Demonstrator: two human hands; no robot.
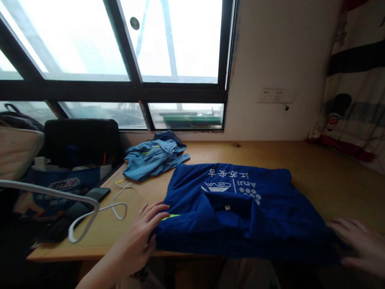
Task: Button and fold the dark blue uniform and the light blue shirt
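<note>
A dark blue work jacket (276,188) lies spread at the front of the wooden table, with white lettering and logos upside down to me. Its collar area, with a small pale label, faces me, and the near cloth hangs at the table's front edge. At the jacket's left side, by a lime-green strip, my left hand (141,228) has its fingers over the edge and its thumb below, closed on the cloth. My right hand (357,243), blurred, holds the right side between fingers and thumb.
A crumpled lighter blue garment (153,156) lies at the table's back left. A white cable (120,214) loops over the left side near a dark phone-like object (100,194). A black chair (82,140) and a bag (64,184) stand left; a curtain (355,88) hangs right.
</note>
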